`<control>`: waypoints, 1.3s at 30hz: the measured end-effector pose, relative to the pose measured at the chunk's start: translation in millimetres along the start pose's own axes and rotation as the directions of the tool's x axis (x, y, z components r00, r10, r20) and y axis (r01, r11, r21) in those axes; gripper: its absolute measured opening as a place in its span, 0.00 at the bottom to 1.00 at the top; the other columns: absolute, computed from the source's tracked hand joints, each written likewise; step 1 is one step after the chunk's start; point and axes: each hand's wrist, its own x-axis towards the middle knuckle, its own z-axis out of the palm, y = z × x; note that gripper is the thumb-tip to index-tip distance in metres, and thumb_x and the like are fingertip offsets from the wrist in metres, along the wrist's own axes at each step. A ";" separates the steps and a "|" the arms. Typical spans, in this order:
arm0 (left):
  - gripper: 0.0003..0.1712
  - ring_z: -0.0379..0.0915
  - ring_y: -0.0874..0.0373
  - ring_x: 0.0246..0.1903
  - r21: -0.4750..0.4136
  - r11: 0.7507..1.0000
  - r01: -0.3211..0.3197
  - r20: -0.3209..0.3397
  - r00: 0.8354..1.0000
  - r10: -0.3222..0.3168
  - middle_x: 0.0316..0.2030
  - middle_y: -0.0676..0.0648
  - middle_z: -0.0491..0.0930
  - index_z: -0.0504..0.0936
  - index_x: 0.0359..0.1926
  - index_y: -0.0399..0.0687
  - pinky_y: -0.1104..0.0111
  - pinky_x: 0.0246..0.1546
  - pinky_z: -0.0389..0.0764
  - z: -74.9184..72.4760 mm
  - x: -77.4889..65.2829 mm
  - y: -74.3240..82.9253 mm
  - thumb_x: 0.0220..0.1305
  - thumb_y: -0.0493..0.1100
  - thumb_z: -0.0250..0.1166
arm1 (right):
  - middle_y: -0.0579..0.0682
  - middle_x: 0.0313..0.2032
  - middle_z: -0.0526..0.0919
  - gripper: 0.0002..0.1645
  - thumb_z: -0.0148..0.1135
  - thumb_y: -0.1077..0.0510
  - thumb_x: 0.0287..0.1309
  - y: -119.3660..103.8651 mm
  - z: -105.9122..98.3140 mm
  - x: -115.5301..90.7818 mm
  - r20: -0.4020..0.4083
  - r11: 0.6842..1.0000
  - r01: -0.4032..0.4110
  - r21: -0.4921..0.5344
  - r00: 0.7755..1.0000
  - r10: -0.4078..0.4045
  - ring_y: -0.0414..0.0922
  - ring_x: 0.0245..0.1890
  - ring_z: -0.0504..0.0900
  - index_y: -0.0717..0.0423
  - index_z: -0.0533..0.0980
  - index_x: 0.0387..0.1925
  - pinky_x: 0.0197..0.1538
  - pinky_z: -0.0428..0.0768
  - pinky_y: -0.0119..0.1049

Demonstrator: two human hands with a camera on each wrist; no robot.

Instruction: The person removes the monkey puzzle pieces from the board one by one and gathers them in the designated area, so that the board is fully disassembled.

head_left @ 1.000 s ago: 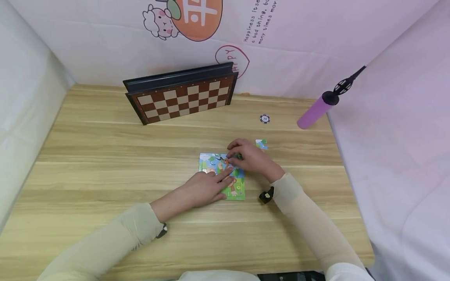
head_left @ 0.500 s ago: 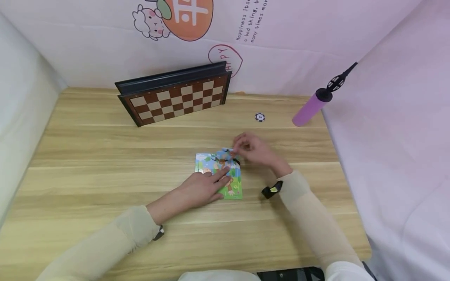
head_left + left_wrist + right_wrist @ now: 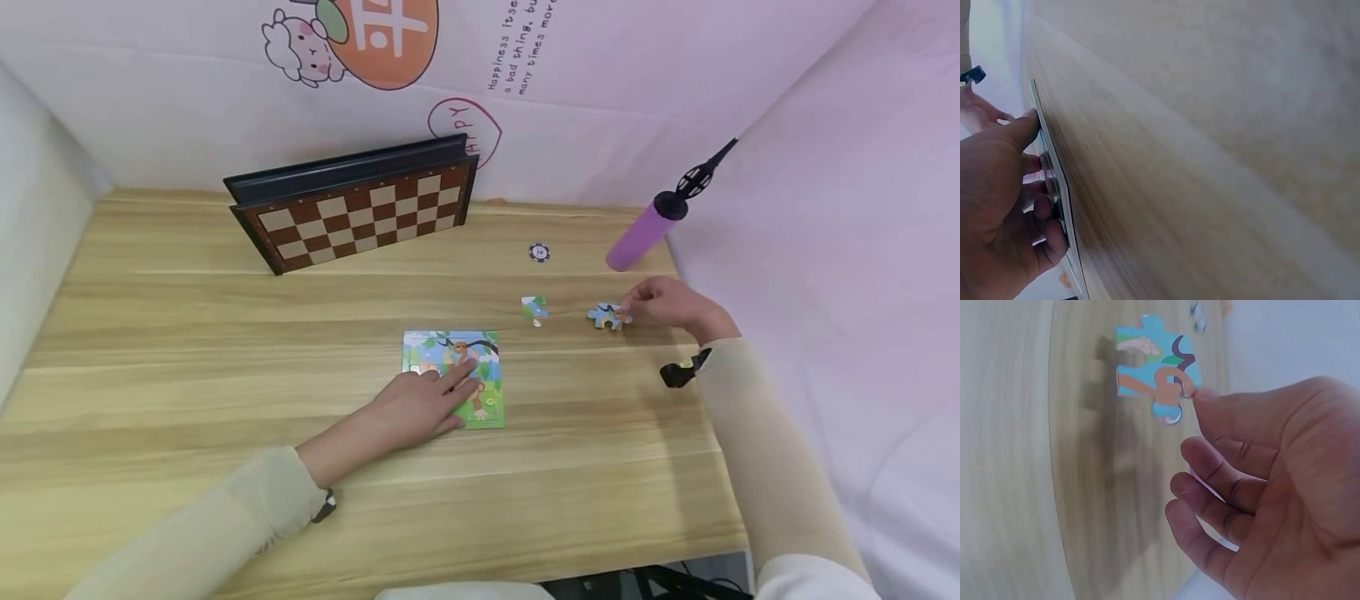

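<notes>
My left hand (image 3: 412,408) rests on a picture puzzle (image 3: 486,408), its fingers laid over the lower middle of the cartoon monkey scene and hiding part of it. In the left wrist view, the puzzle's thin board (image 3: 1054,150) lies flat under the fingertips. Off to the right, my right hand (image 3: 671,304) pinches a jigsaw piece (image 3: 603,316) by one edge between thumb and finger. The right wrist view shows that piece (image 3: 1157,369) raised above the wood, blue with orange and a dark curl. Another jigsaw piece (image 3: 536,309) lies between the puzzle and my right hand.
A folded chessboard (image 3: 367,218) stands on edge at the back of the wooden table (image 3: 225,400). A round chip (image 3: 539,252) lies behind the loose piece. Back right stands a purple hand pump (image 3: 641,239) with a black top. White cloth walls enclose the table.
My right hand has carried the jigsaw piece up from the puzzle and away to the right. My left hand stays on the puzzle. The head view has shifted slightly.
</notes>
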 end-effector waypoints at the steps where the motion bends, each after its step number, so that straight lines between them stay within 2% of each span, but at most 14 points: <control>1: 0.35 0.80 0.51 0.41 -0.002 1.000 -0.003 -0.004 1.000 0.003 0.77 0.44 0.56 0.66 0.76 0.54 0.68 0.18 0.65 0.1 -0.9 -0.2 0.76 0.63 0.54 | 0.62 0.56 0.79 0.20 0.57 0.52 0.75 2.3 -0.9 2.9 0.009 1.000 -0.009 0.004 1.000 0.009 0.58 0.60 0.71 0.67 0.80 0.52 0.64 0.62 0.61; 7: 0.35 0.80 0.50 0.39 0.005 1.000 -0.015 -0.029 0.999 0.015 0.76 0.43 0.57 0.67 0.76 0.52 0.69 0.17 0.65 -0.7 -4.4 -0.5 0.76 0.62 0.55 | 0.61 0.53 0.81 0.20 0.57 0.52 0.75 1.1 -0.7 21.2 0.022 0.999 0.013 -0.052 1.000 -0.012 0.57 0.56 0.74 0.66 0.82 0.50 0.62 0.65 0.59; 13: 0.35 0.80 0.50 0.41 -0.005 1.000 -0.012 -0.032 0.999 0.012 0.76 0.43 0.56 0.67 0.76 0.52 0.67 0.19 0.67 0.1 -3.3 0.1 0.76 0.62 0.55 | 0.61 0.51 0.82 0.19 0.58 0.53 0.74 -3.7 0.2 29.3 0.005 0.992 0.020 -0.126 1.000 -0.019 0.54 0.49 0.74 0.66 0.83 0.47 0.54 0.69 0.52; 20: 0.35 0.80 0.48 0.45 -0.013 1.000 0.007 -0.006 1.000 -0.007 0.77 0.44 0.55 0.66 0.76 0.53 0.64 0.22 0.71 -0.5 -3.2 0.6 0.76 0.62 0.53 | 0.58 0.51 0.84 0.17 0.59 0.54 0.72 0.3 -1.7 34.9 -0.020 0.992 0.006 -0.123 1.000 -0.008 0.50 0.48 0.73 0.64 0.85 0.43 0.53 0.69 0.48; 27: 0.35 0.80 0.47 0.46 -0.033 0.999 0.013 -0.010 1.000 -0.013 0.77 0.44 0.55 0.66 0.76 0.53 0.63 0.23 0.72 -0.9 -3.9 0.3 0.76 0.62 0.54 | 0.55 0.48 0.85 0.15 0.61 0.53 0.71 2.4 -1.9 38.9 -0.033 0.992 -0.009 -0.123 0.999 0.005 0.48 0.42 0.72 0.61 0.86 0.41 0.46 0.68 0.45; 30: 0.35 0.80 0.47 0.45 -0.038 0.999 0.010 -0.008 1.000 -0.011 0.77 0.44 0.55 0.66 0.76 0.53 0.63 0.23 0.72 -1.7 -3.8 0.1 0.76 0.61 0.54 | 0.57 0.48 0.85 0.17 0.62 0.52 0.71 3.9 -0.6 39.0 -0.051 0.992 0.007 -0.128 0.999 -0.014 0.51 0.46 0.74 0.63 0.85 0.44 0.50 0.69 0.47; 34: 0.35 0.81 0.47 0.46 -0.022 1.000 0.001 0.011 1.000 -0.001 0.77 0.44 0.55 0.66 0.76 0.53 0.62 0.24 0.75 -3.3 -1.7 -0.8 0.76 0.62 0.54 | 0.61 0.51 0.83 0.22 0.62 0.48 0.71 2.3 6.1 34.2 -0.117 0.995 0.016 -0.103 0.993 -0.028 0.56 0.53 0.76 0.64 0.81 0.51 0.57 0.70 0.54; 39: 0.34 0.83 0.48 0.46 0.022 0.999 -0.028 0.002 1.000 0.027 0.75 0.42 0.60 0.70 0.74 0.54 0.61 0.26 0.80 -4.1 1.4 -2.1 0.75 0.63 0.55 | 0.62 0.54 0.81 0.26 0.59 0.47 0.72 -19.2 24.9 25.0 -0.170 0.992 0.058 -0.110 0.982 -0.077 0.60 0.56 0.77 0.63 0.77 0.58 0.59 0.71 0.57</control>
